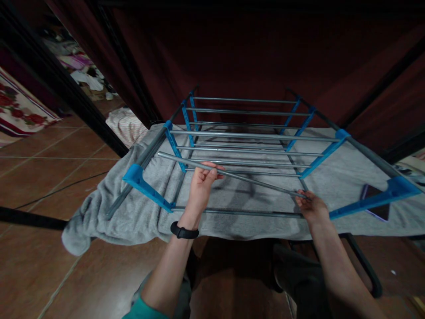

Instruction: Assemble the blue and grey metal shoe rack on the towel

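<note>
A thin grey metal tube (255, 180) slants across the front of a rack, its left end higher than its right. My left hand (203, 179) is closed around it left of its middle, thumb on the near side. Near the tube's right end, my right hand (310, 204) pinches it. Behind and around the tube lies the rack frame, with blue plastic brackets (149, 190) and several grey crossbars (252, 135). One crossbar (239, 213) joins the low ends of the front brackets, passing below both hands. The tube's left end is free of any bracket.
The rack rests on a grey blanket (109, 230) over a raised surface. A phone (375, 201) lies under the right front bracket. Dark red curtains (232, 53) hang behind. Black posts (73, 88) stand at left, beside a tiled floor (43, 177) and a pile of clothes (76, 62).
</note>
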Demonstrator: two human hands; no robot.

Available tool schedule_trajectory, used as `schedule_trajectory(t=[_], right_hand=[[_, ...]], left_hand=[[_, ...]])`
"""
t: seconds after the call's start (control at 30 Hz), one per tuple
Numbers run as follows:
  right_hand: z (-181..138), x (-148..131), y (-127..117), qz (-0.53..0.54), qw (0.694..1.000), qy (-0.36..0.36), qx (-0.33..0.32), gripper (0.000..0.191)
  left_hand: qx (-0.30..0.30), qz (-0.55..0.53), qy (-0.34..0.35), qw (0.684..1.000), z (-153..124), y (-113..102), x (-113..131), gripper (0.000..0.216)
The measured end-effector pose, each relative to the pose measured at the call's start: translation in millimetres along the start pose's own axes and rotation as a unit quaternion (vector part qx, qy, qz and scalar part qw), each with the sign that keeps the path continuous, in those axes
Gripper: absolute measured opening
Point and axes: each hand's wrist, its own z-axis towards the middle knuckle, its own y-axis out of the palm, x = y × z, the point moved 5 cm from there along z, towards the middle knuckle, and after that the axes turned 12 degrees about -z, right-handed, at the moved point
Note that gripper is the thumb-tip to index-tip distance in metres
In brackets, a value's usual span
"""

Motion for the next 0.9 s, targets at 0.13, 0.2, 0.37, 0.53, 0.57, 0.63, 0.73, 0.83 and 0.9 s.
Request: schedule_trajectory(t=[0.13,0.2,0.37,0.53,0.57,0.63,0.73,0.83,0.9], right_hand=[[-3,2,4,-0.006,1.000,0.020,-0.010,0.021],[-5,4,7,-0.020,0.999,0.039,-0.018,0.021],[-13,8,19,-0.053,0.996,0.036,-0.060,0.021],[-27,17,38,-0.099,0.986,0.029,-0.134,0.018],[-30,19,41,-0.109,0.983,0.022,-0.147,0.017],[-38,23,49,-0.130,0.977,0.006,-0.172,0.015],[-48,28,59,-0.166,0.965,-0.012,-0.204,0.014],[-54,33,65,-0.196,0.953,-0.024,-0.230,0.014],[-57,35,68,-0.206,0.947,-0.037,-0.245,0.014]], left_hand=[[-0.064,0.007,-0.003,0.998,-7,24,-3,0.023],[-0.081,0.009,-0.008,0.997,-10,32,-2,0.023],[-0.109,0.021,-0.012,0.994,-17,48,0,0.021],[-0.131,0.054,0.005,0.990,-20,55,-1,0.017],[-0.131,0.062,0.008,0.989,-20,54,-1,0.016],[-0.131,0.078,0.012,0.988,-21,53,-4,0.016],[-0.130,0.096,0.007,0.987,-21,51,-11,0.020],[-0.129,0.107,0.001,0.986,-23,48,-21,0.023],[-0.132,0.115,0.002,0.985,-24,47,-27,0.022]])
